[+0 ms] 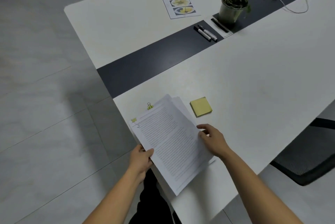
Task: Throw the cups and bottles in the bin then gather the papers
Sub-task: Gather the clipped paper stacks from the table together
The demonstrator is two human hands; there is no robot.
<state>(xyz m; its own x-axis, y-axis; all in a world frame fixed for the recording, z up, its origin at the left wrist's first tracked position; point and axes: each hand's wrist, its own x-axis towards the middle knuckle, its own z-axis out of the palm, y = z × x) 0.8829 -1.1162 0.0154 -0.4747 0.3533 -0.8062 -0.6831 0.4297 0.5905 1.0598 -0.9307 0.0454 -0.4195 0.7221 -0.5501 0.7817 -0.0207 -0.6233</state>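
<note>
- While a long white desk [235, 78] with a dark centre strip is filling most of the view from above, no cups or bottles are showing on it, so gathering the papers seems to be the step in hand.
- A stack of papers [170, 142], printed with dense text, is lying at the near corner of the desk, its lower end hanging out past the edge. The sheets are fanning slightly, so they are likely light, floppy and prone to sliding apart unless squeezed along both long edges.
- A loose sheet with food photos [181, 5] is lying flat, well apart on the far half of the desk. It is probably going to need sliding to the rim, or a fingertip under one edge, to lift.
- The left hand [142, 160] is gripping the stack's left edge, thumb on top and fingers underneath.
- The right hand [212, 140] is pinching the stack's right edge, fingers curled.
- A yellow sticky-note pad [200, 106] is sitting just beside the stack.
- A yellow binder clip [149, 106] is peeking out at the stack's top, seemingly clamping lower sheets.
</note>
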